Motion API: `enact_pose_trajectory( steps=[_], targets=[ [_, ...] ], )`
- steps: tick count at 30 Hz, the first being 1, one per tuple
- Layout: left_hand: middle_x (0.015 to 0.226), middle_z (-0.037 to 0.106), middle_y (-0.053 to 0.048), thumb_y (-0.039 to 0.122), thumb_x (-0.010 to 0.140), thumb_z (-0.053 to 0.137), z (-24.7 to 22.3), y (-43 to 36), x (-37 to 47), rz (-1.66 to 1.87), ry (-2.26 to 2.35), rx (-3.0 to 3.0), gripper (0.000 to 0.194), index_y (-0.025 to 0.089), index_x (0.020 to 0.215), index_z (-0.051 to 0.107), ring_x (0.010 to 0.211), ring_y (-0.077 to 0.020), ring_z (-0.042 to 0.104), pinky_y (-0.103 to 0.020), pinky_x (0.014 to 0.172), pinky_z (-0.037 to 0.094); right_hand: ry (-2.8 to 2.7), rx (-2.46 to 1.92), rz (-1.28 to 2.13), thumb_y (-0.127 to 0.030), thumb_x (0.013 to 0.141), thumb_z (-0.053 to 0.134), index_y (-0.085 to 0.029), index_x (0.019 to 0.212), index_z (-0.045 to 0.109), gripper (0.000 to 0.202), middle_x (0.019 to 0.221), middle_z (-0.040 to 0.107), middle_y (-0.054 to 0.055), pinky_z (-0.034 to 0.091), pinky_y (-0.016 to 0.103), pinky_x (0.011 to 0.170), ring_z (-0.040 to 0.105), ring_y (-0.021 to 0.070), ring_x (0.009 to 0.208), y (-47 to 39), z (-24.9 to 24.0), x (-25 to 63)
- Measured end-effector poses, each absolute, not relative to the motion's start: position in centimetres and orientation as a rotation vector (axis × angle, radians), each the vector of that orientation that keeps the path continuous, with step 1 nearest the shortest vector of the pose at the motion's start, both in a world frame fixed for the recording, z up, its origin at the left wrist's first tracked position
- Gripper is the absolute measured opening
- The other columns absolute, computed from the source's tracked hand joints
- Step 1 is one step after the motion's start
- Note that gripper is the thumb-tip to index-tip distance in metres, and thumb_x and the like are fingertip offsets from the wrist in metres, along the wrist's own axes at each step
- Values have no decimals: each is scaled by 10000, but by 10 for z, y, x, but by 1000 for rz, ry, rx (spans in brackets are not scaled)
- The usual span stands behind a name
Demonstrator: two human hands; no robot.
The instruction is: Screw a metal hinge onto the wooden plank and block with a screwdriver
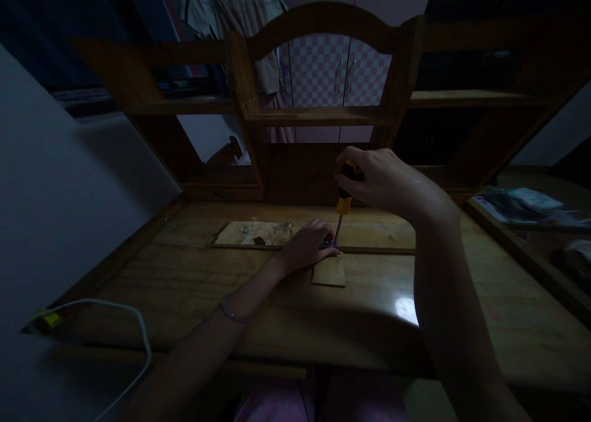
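My right hand [376, 176] is wrapped round the yellow and black handle of a screwdriver [344, 203], which stands nearly upright. Its shaft runs down to a small metal piece [329, 244] at the edge of a long wooden board [376, 237]. Beside the tip, my left hand [308, 245] is closed over that metal piece, thumb along its near side; what kind of piece it is stays mostly hidden. A small square wood piece [329, 271] lies just under the left thumb, on the near side of the board. The board's left part looks rough and stained.
The wooden desk [184, 299] carries a shelf frame [318, 115] along its back. Small metal bits [170, 226] lie at the left. A white cable [141, 323] loops over the near left edge. Plastic-wrapped things [530, 203] sit at the right.
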State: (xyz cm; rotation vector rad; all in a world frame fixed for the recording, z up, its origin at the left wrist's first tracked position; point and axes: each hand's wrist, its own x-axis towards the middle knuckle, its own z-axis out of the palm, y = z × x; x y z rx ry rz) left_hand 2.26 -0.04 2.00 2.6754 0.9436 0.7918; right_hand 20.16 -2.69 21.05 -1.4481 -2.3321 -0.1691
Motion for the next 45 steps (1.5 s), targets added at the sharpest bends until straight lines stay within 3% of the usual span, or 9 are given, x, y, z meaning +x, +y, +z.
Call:
enact_pose_trajectory(
  steps=[45],
  targets=[
    [971, 569, -35, 462, 843, 725, 20, -1, 23, 764, 965, 2706, 341, 208, 925, 513, 949, -218, 532, -351, 828, 458, -2343, -1443, -161, -386, 903, 555, -215, 1178, 621, 331, 867, 694, 71, 459, 349, 726, 657, 252, 799, -29, 211, 203]
  ],
)
